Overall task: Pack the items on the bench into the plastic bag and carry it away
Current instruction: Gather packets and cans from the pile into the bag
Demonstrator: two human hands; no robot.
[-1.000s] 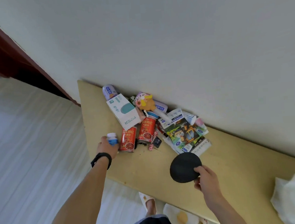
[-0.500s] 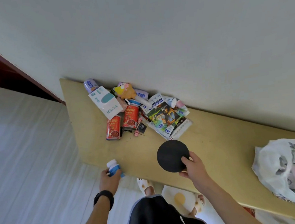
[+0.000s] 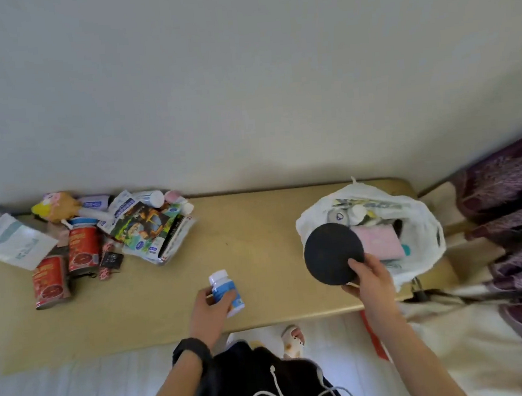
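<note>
A white plastic bag (image 3: 423, 216) lies open at the right end of the tan bench (image 3: 256, 238), with a pink packet (image 3: 382, 241) and other items inside. My right hand (image 3: 369, 280) grips a black round disc (image 3: 332, 253) by its lower edge, right over the bag's left rim. My left hand (image 3: 207, 308) holds a small white bottle with a blue label (image 3: 226, 291) above the bench's front middle. A heap of items stays at the left end: two red cans (image 3: 81, 249), a white box (image 3: 13, 245), a picture booklet (image 3: 144, 222), a yellow toy (image 3: 56, 206).
A pale wall runs behind the bench. A purple patterned curtain (image 3: 510, 209) hangs at the right, close to the bag. My slippered feet (image 3: 293, 340) stand on the light floor below the bench's front edge.
The view has swung right, so the heap now sits far left and the bag is in full sight. Both hands have carried the disc and the bottle rightwards; the disc has reached the bag.
</note>
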